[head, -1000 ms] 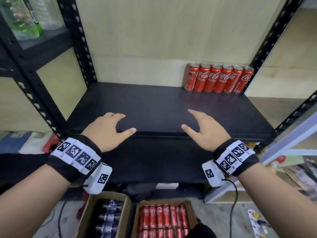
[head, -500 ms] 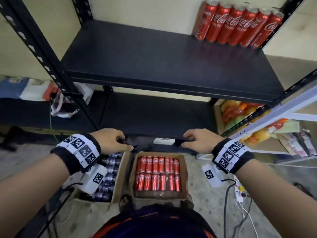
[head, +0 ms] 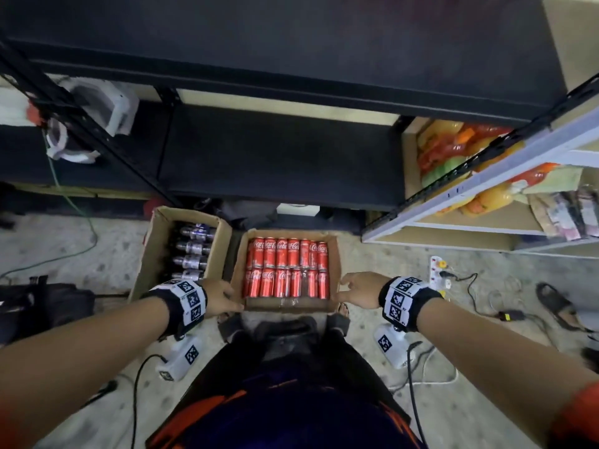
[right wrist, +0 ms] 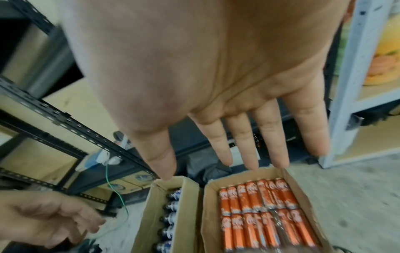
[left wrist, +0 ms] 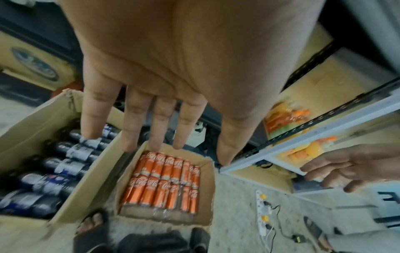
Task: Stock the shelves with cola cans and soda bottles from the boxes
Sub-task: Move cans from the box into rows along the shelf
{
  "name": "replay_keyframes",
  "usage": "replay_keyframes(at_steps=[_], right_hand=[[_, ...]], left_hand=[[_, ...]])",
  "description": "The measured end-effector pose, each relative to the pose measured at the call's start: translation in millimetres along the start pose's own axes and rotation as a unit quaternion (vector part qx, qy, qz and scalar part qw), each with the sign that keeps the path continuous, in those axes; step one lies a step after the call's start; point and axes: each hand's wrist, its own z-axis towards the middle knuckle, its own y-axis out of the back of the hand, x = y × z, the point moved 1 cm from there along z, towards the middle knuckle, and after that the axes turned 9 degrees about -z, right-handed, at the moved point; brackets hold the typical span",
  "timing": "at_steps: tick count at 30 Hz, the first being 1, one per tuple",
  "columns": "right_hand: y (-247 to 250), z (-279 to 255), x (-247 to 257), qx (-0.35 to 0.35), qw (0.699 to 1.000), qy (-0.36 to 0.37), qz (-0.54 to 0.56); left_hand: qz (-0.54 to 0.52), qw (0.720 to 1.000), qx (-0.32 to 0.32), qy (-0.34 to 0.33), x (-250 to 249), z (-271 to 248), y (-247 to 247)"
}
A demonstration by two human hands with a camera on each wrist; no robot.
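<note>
A: Step in hand?
B: Reach for stock. Left hand (head: 217, 297) and right hand (head: 359, 289) low over the can box (head: 334, 254) on the floor (head: 486, 400), one at each near corner.

A: Fingers?
B: Straight and spread on both hands in the wrist views, released, grasping nothing. Contact with the cardboard: cannot tell.

A: Stock?
B: Cans (head: 287, 268): two rows, lying flat, apparently under clear wrap. Bottles (head: 192, 252): dark, lying in the bottle box (head: 152, 251) just beside, to the left. Shelf (head: 275, 157) behind both boxes, bare where visible.

A: Next move?
B: Probably either a grip on the box walls for a lift, or a dip inside for cans. If wrapped, a tear first. Low crouch and a level carry, else rolling cans.
</note>
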Motion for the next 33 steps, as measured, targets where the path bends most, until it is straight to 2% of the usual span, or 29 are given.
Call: replay_keyframes(at_steps=[5,10,13,21,28,33], right_hand=[[-24.5,23.8,-20.0,0.041,0.999,0.004,-0.006],[-52.1,48.6,-37.1,0.053,0.998,-0.013,-0.01],[-72.7,73.0,-49.8,0.072,0.997,-0.029,-0.017],[-132.2,161.5,-84.8,0.078,0.993,-0.076,0.052],[-163.5,242.4,-102.6,0.07,0.994,-0.064,0.061],[-189.2,315.8,-101.2,0.104,0.993,-0.04,0.027]], left_hand=[[0.025,0.999,0.032,0.004,-10.3,22.0,-29.9],[0.058,0.997,0.048,0.029,-21.2,34.3,-52.5],[0.036,0.996,0.06,0.056,-15.0,53.5,-65.2],[0.005,0.992,0.097,0.084,20.0,142.4,-106.9],[0.017,0.988,0.1,0.112,32.6,215.5,-134.8],[-0.01,0.992,0.08,0.1,35.5,271.4,-142.2]])
